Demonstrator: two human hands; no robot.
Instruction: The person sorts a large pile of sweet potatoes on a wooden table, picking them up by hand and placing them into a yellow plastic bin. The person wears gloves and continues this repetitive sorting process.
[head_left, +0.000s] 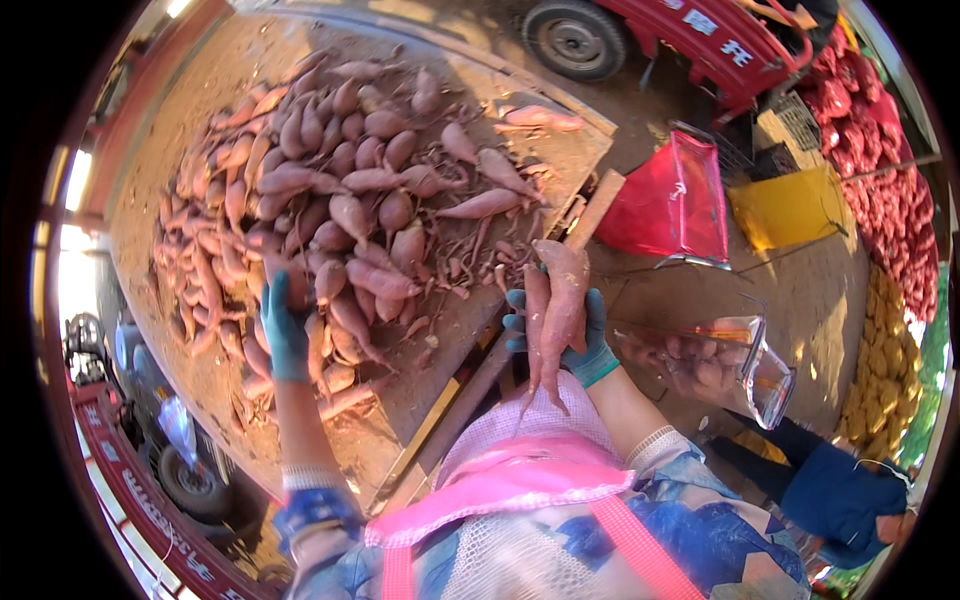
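Observation:
A large heap of reddish-purple sweet potatoes lies on a dusty wooden table. My left hand, in a teal glove, reaches into the near left side of the heap, its fingers around a sweet potato. In front of my apron, beyond the table's edge, my right hand, gloved alike, holds a few long sweet potatoes together, their thin tips pointing down towards me. Small root pieces and stringy bits lie at the right side of the heap.
Right of the table stand an open red bag, a yellow container and a clear bag with sweet potatoes. Filled red mesh sacks line the far right. A person is at lower right. Red vehicles stand around.

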